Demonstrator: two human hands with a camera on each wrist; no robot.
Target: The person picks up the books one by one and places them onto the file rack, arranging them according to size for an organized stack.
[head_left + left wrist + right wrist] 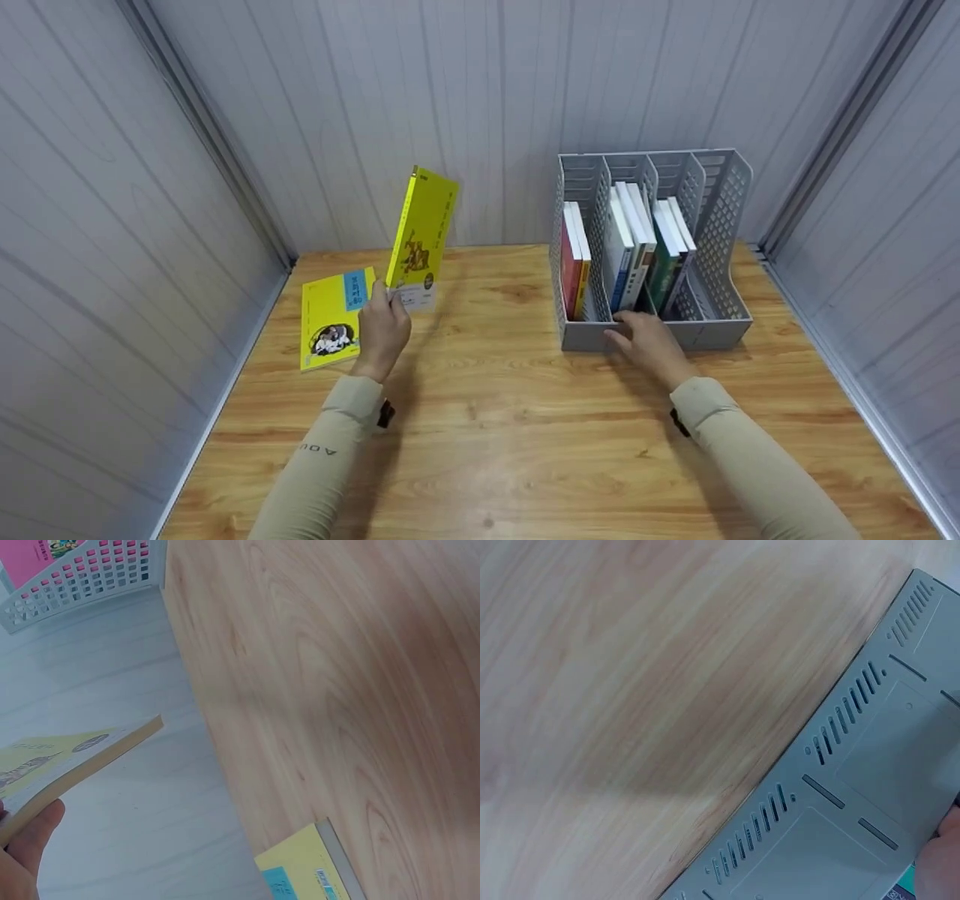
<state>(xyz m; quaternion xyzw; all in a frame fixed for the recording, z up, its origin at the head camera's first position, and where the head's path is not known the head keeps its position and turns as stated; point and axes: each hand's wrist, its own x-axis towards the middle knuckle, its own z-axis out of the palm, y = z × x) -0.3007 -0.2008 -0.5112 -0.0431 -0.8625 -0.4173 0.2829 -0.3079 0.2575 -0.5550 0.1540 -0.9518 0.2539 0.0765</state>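
My left hand [384,330] grips a thin yellow book [429,225] by its lower end. The book stands tilted in the air, its illustrated cover toward the right; in the left wrist view the thumb lies against the edge of this book [90,765]. A second yellow book [322,304] with a blue patch lies flat beside that hand. On the right, my right hand [649,341] holds the front lip of a grey file rack [600,337], thumb outside and fingers over the rim. Only a bit of the right hand [939,862] shows in the right wrist view.
Inside the rack stand red-spined books [571,270] in the left compartment, white books [628,240] in the second and green and dark ones [667,262] in the third. A wooden table [480,420] lies beneath, bounded by pale panel walls [495,112].
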